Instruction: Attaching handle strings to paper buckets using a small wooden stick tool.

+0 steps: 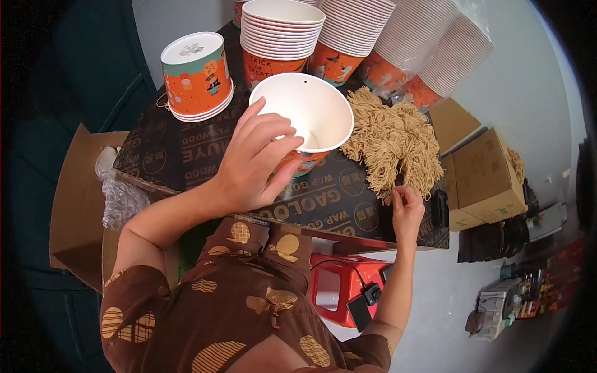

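The broad black plywood table (155, 149), printed with gold lettering, carries everything within reach, with tall nested stacks of orange-and-white paper buckets (283, 37) along its far side, some of those on the right in clear plastic. A loose, tangled heap of tan cord strands (395, 140) lies at the right of the tabletop. At the far left, a short upside-down stack of orange and green paper buckets (196, 78) rests on its rims. Between it and the cord, a single white-lined orange paper bucket (311, 112) stands mouth up on the plywood. The left hand (261, 158) is spread and loosely curved over that bucket's near-left rim, thumb low on the outer side; firm contact cannot be told. The right hand (407, 211) has thumb and fingertips drawn together at the heap's lower edge; whether they pinch a strand cannot be told. The step in hand looks like picking out cord beside the ready bucket; the next move seems to call for a gentle, separating pull that avoids knotting. Smallest is the dark round hole (305, 81) below the bucket's far rim.
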A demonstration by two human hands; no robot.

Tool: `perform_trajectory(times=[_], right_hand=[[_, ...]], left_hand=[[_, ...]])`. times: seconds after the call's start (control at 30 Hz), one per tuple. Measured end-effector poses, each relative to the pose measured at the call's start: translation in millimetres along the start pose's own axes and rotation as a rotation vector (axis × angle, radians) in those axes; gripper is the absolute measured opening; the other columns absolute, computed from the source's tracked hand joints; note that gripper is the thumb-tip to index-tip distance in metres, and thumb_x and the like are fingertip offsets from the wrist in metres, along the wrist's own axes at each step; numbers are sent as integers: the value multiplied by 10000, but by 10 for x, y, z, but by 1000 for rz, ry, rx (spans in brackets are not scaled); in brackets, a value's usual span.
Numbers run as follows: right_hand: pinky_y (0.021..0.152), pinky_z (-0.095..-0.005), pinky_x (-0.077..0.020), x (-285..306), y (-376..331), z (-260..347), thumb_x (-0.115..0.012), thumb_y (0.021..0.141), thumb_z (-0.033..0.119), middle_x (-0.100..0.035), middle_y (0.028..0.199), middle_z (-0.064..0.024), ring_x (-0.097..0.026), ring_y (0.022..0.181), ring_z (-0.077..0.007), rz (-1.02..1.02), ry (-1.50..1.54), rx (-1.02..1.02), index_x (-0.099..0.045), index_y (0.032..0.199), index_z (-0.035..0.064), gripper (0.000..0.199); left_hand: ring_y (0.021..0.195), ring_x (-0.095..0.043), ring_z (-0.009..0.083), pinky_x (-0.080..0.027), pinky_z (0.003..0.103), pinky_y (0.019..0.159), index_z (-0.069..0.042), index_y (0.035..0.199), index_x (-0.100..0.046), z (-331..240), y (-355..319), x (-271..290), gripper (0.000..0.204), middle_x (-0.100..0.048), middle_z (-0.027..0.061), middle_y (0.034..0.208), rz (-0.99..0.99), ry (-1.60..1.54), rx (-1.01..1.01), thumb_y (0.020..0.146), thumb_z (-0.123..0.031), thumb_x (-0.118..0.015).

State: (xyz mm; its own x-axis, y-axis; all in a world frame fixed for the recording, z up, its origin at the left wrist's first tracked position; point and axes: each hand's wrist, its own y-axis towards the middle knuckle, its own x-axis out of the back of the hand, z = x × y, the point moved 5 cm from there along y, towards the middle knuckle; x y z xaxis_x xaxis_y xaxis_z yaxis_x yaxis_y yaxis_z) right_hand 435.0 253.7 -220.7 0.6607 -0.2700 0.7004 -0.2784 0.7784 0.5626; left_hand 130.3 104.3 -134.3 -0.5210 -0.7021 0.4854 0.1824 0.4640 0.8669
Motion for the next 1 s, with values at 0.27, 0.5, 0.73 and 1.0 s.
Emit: perform_trajectory(times=[0.27, 0.5, 0.73, 1.0], right_hand=[[693, -394, -450, -156, 349, 65, -652, 816, 1, -565, 792, -134, -561, 777, -315, -31, -50, 197, -642, 883, 21, 71], [733, -405, -440, -229, 442, 179, -648, 789, -14, -555, 841, -130, -544, 828, -320, -17, -143, 322, -630, 867, 28, 90], [730, -406, -458, -251, 442, 193, -651, 786, -9, -573, 853, -129, -557, 831, -324, 59, -217, 389, -632, 882, 24, 104], [738, -399, -449, -26, 367, 107, -648, 800, 5, -559, 842, -128, -547, 834, -321, 38, -113, 271, -649, 875, 26, 78]], left_hand=[[946, -610, 334, -400, 595, 998, 12, 992, -592, -124, -412, 158, 299, -606, 178, 992, -94, -166, 14, 703, 84, -562], [909, -610, 320, -433, 536, 979, 21, 1006, -573, 27, -790, 176, 274, -607, 164, 954, -91, -167, 186, 764, 124, -494], [899, -613, 297, -445, 501, 972, 21, 977, -587, 109, -869, 151, 234, -609, 160, 933, -97, -146, 297, 790, 133, -504], [853, -624, 312, -478, 479, 938, 24, 945, -604, 150, -883, 164, 210, -613, 166, 888, -135, -122, 329, 767, 129, -567]])
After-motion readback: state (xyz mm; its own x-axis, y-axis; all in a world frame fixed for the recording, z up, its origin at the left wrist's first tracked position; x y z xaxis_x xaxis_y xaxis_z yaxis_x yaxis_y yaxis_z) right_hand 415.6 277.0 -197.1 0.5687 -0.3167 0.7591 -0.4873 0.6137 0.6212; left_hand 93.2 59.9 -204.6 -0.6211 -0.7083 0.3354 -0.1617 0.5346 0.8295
